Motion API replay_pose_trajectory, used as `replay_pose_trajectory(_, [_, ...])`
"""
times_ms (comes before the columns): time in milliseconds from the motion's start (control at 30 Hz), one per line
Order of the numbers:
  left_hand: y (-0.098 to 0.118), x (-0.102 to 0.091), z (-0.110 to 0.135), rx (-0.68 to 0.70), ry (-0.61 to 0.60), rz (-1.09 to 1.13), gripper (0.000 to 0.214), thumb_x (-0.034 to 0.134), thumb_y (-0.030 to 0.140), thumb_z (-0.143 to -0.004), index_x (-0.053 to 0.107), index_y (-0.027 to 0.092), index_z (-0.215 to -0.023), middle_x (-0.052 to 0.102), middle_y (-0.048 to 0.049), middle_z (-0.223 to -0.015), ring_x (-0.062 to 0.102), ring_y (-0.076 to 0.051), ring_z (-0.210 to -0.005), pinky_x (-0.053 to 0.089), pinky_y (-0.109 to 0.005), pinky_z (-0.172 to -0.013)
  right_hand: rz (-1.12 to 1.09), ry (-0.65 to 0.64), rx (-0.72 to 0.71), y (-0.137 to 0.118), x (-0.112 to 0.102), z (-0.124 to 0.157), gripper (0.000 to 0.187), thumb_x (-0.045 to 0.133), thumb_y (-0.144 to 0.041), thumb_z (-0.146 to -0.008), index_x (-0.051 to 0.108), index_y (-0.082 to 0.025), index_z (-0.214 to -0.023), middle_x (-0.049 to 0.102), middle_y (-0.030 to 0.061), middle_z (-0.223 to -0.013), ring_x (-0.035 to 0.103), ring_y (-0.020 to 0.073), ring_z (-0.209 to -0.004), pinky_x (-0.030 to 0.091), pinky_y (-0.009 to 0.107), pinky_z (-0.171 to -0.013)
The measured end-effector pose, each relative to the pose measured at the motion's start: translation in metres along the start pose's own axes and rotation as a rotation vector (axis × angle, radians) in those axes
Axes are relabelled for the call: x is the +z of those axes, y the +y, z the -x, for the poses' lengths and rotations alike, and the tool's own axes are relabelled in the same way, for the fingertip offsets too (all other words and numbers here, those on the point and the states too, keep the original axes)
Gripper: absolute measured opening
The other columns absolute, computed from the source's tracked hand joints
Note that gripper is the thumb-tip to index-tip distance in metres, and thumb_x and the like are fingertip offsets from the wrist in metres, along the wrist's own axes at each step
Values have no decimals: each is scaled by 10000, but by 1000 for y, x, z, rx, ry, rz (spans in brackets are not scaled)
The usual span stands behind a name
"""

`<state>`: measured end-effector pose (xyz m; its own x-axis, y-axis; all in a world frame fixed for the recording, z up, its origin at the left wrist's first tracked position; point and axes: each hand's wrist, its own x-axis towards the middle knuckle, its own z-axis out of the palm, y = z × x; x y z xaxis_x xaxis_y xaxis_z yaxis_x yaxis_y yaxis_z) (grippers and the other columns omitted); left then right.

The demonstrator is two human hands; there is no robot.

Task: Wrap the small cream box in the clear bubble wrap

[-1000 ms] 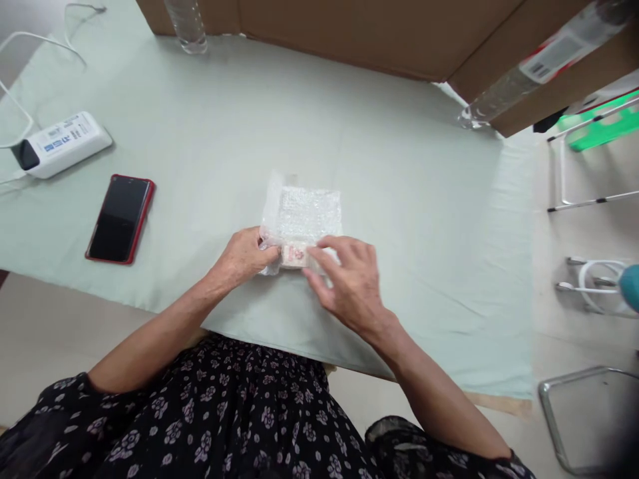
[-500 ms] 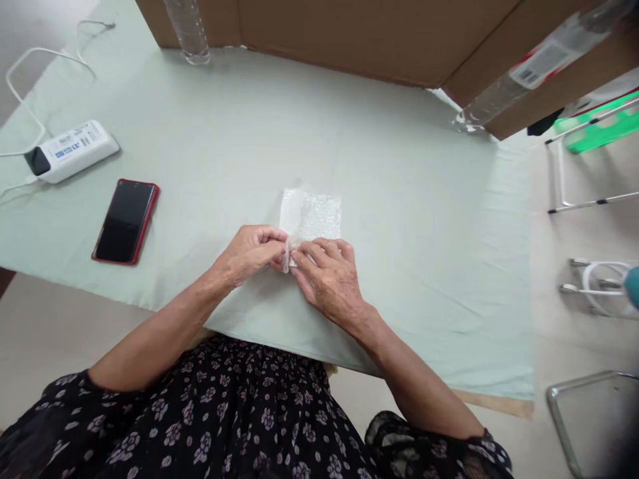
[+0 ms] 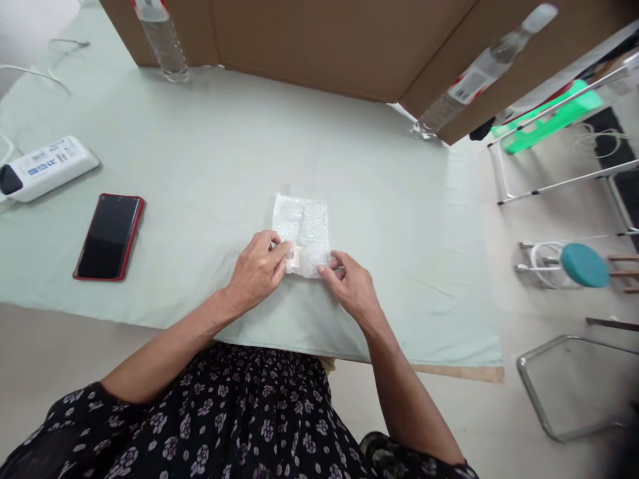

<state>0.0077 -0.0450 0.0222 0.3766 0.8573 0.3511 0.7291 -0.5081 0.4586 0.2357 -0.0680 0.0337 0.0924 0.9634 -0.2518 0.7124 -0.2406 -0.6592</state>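
Note:
A folded piece of clear bubble wrap lies on the pale green tablecloth in front of me, wrapped round a small reddish item that shows only at its near edge. My left hand pinches the near left corner of the bubble wrap, fingers closed on it. On the other side, my right hand presses its fingertips together on the near right corner. Both hands rest on the cloth.
A red-cased phone lies face up at the left, with a white power bank and cables behind it. Two clear water bottles stand against a cardboard wall. Stools and metal frames stand on the floor at the right.
The left flap of the bubble wrap has been folded over, making the packet narrower. My right hand slid from the middle to the near right corner. The view shifted a little.

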Motion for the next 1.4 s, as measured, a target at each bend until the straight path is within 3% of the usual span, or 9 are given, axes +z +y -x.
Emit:
replay_pose_trajectory(233, [-2, -8, -5, 38, -141, -22, 216, 472, 164, -956, 680, 173, -1013, 579, -95, -1001, 546, -195, -889, 514, -304, -775, -497, -89, 158, -15, 15, -8, 539, 704, -623, -747, 622, -171, -1029, 535, -50, -632, 438, 116, -538, 350, 263, -522])
replay_pose_trajectory(400, [-6, -7, -3, 18, -141, 83, 213, 496, 227, -970, 683, 180, -1061, 574, -90, -1012, 552, -189, -876, 516, -306, -775, -659, 56, 113, -12, 30, 1, 627, 745, -540, -722, 529, -214, -1212, 490, -88, -663, 454, 113, -566, 360, 242, -523])
replay_pose_trajectory(567, [-3, -2, 0, -42, -82, 96, 207, 525, 235, -962, 697, 176, -1059, 583, -100, -1034, 578, -194, -904, 514, -306, -782, -610, 237, -24, -18, 37, 12, 494, 691, -445, -813, 543, -211, -1222, 546, -57, -729, 533, 126, -670, 455, 272, -658])
replay_pose_trajectory(733, [0, -5, -7, -84, -151, 50, 159, 590, 221, -917, 713, 185, -1013, 587, -86, -1013, 576, -188, -861, 505, -292, -732, -449, 234, -190, -38, 35, 7, 384, 634, -378, -860, 598, -214, -1206, 598, -26, -768, 550, 138, -695, 489, 294, -696])
replay_pose_trajectory(933, [5, -7, -11, -159, -229, 55, 176, 560, 240, -948, 705, 174, -1021, 560, -90, -1038, 564, -166, -794, 489, -281, -670, -261, 236, -361, -56, 56, 1, 323, 531, -297, -939, 660, -184, -1212, 693, 41, -880, 630, 161, -757, 536, 322, -785])
replay_pose_trajectory(1167, [6, -3, -4, -182, -194, 136, 145, 542, 176, -900, 656, 181, -989, 530, -81, -1061, 579, -172, -833, 533, -300, -730, -241, 369, -476, -42, 68, 16, 348, 598, -238, -927, 631, -216, -1272, 749, 61, -1025, 677, 195, -878, 563, 400, -902])
replay_pose_trajectory(1400, [1, 2, -1, -188, -131, 231, 312, 564, 148, -847, 601, 171, -1156, 558, -88, -1095, 591, -174, -838, 556, -330, -795, -276, 423, -498, -37, 75, 23, 338, 583, -152, -926, 622, -227, -1253, 702, 77, -1093, 661, 191, -955, 574, 375, -881])
